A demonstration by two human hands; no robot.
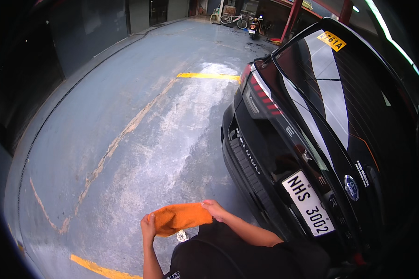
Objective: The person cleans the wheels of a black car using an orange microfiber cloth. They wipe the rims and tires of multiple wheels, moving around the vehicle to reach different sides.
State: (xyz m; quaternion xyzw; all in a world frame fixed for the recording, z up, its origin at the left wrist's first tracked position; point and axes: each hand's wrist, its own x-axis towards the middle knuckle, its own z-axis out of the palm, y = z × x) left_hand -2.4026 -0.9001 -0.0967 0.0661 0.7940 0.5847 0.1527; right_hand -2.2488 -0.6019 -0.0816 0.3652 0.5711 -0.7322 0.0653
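An orange microfiber cloth (179,217) is stretched out between my two hands, low in the view and in front of my dark shirt. My left hand (148,225) grips its left end, with the thumb on top. Its upper right corner is pinched between the fingers and thumb of my right hand (213,210). The cloth sags a little in the middle and has a fold there. To the right of my right arm stands the rear of a black Ford SUV (282,150); neither the cloth nor my hands touch it.
A painted concrete floor (132,167) bears worn patches and yellow lines (209,76). Along the left run a dark wall (87,35) and a narrow drain grate. Farther back are a bicycle (234,20), a scooter (254,28), a chair (215,14) and a red post (291,21).
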